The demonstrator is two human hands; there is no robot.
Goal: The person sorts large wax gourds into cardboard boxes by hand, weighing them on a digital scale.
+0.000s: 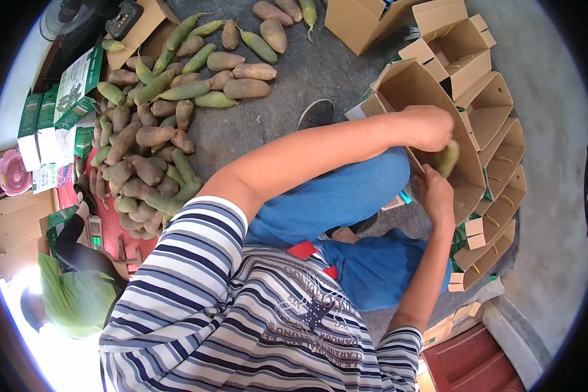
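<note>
My left hand reaches across into an open cardboard box, its fingers closed on a green radish. The radish is slightly blurred, and its upper end is hidden by the hand. At the near edge of the same box, my right hand has its fingers closed on the cardboard rim, just below the radish. Part of the box is hidden behind my left forearm and knee.
A large heap of green and brownish radishes covers the floor on the left. More open boxes line the right wall. Another carton stands at the back. A person in a green top is at lower left.
</note>
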